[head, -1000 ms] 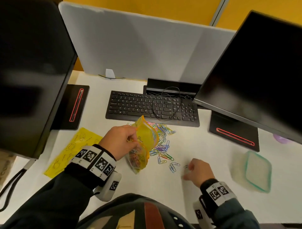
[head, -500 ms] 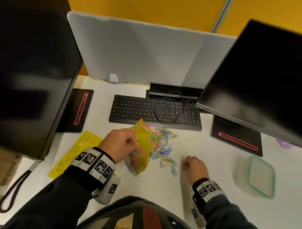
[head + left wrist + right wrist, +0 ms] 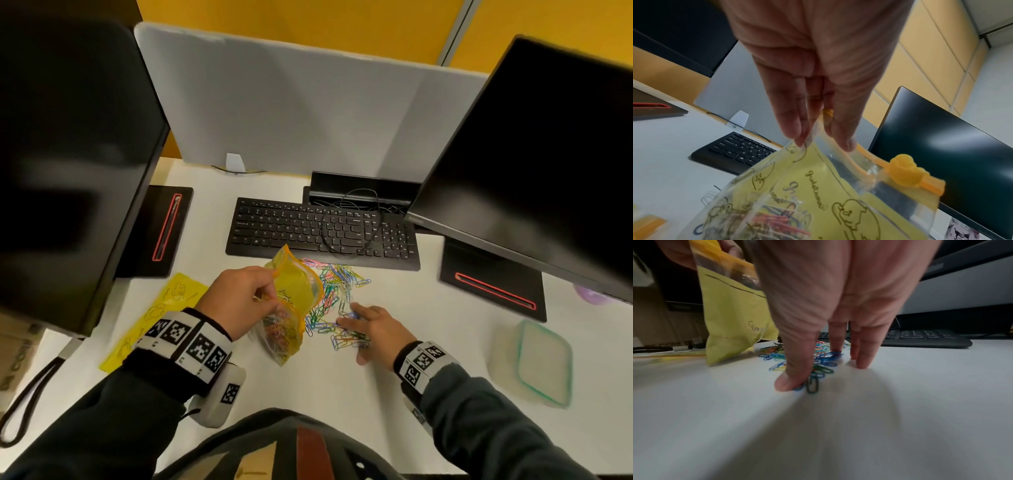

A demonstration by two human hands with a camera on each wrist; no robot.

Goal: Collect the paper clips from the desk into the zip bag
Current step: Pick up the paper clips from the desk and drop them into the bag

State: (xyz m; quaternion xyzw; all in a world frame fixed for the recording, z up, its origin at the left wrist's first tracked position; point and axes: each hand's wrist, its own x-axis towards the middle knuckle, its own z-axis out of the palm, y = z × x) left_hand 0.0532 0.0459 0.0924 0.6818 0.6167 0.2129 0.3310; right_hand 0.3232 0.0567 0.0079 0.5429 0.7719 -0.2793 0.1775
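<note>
My left hand [image 3: 236, 301] pinches the rim of the yellow zip bag [image 3: 291, 308], holding it upright on the desk [image 3: 394, 404] with clips inside. My right hand [image 3: 371, 329] lies flat, fingers straight, pressing on the loose paper clips [image 3: 337, 291] just right of the bag, before the keyboard [image 3: 322, 229].

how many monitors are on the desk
2: one monitor stands at the left, the other monitor at the right, with the keyboard between them. None seems hidden.

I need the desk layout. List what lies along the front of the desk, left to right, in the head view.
Yellow sheet → left hand → zip bag → paper clips → right hand → lidded container.
</note>
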